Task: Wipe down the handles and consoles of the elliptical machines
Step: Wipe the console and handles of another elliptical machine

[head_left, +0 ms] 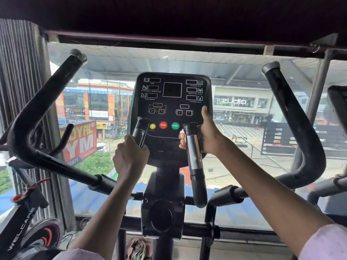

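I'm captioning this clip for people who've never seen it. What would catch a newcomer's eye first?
The black console stands dead centre, with its yellow, red STOP and green START buttons in a row. Just below, the left hand grips the left inner handle, while the right hand holds the console's right edge behind the right inner handle. Two long curved black handlebars frame both sides.

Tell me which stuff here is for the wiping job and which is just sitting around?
For the job: console, left inner handle, right inner handle, long left handlebar, long right handlebar.

Just around: exercise bike, cloth on the floor.
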